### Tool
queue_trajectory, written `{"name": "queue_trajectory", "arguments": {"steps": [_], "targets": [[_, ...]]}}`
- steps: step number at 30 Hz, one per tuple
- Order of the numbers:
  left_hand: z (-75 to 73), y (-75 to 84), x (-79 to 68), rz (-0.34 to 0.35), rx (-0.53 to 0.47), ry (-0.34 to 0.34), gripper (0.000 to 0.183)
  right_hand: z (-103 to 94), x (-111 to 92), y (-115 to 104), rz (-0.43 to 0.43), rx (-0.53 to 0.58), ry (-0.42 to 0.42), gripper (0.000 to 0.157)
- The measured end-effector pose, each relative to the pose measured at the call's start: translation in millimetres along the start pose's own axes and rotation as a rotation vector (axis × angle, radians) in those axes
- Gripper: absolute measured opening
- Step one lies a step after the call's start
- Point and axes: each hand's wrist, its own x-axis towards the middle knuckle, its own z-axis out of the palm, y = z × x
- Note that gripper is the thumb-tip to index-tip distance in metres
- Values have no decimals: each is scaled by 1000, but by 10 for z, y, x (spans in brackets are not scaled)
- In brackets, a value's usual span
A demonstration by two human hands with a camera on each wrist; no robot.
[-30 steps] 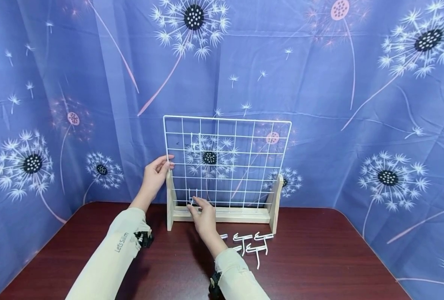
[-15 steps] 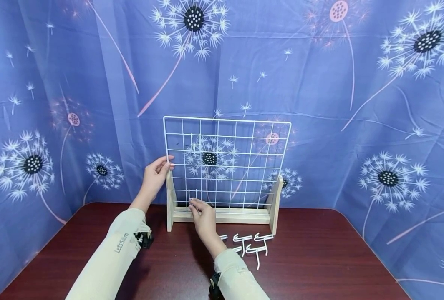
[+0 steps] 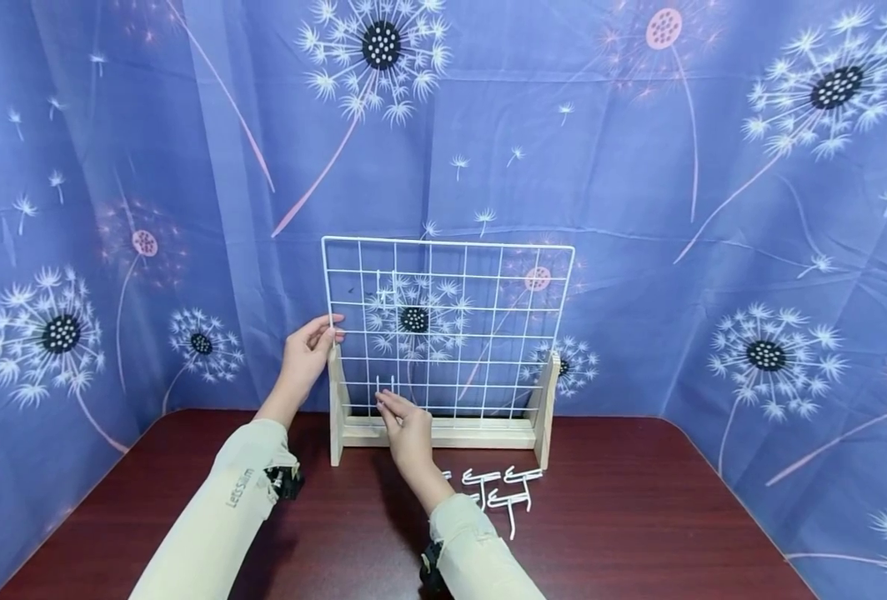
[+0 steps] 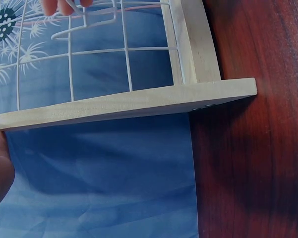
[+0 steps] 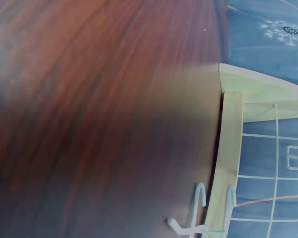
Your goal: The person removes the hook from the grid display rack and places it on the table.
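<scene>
A white wire grid panel (image 3: pixel 447 335) stands upright in a pale wooden stand (image 3: pixel 443 435). My left hand (image 3: pixel 304 360) grips its left edge just above the stand's side post, thumb in front. At the lower left of the grid, my right hand (image 3: pixel 412 435) pinches a white wire hook (image 4: pixel 101 24), whose two uprights show above the fingertips in the head view. The right wrist view shows this hook's rectangular end against the grid, one fingertip beside it. Another white hook (image 3: pixel 386 292) hangs on the grid's upper left part.
Several loose white hooks (image 3: pixel 509 500) lie on the dark red wooden table (image 3: pixel 623 517), in front of the stand's right half; the right forearm partly covers some. A blue dandelion-print curtain (image 3: pixel 638 208) surrounds the table behind and at both sides.
The right fingertips have shifted slightly at the hook. My left hand keeps its grip on the grid's edge. The head view has moved a little.
</scene>
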Motion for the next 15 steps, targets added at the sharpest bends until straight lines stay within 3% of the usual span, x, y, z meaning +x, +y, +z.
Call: {"name": "queue_trajectory", "arguments": {"steps": [10,15], "targets": [[-3,11,-17,-5,6,-2,30,-65,27,-15,-59,-1,0,16],[-7,-66,16,-7,-18,5,30,-120,45,-52,-68,7,6,17]]}}
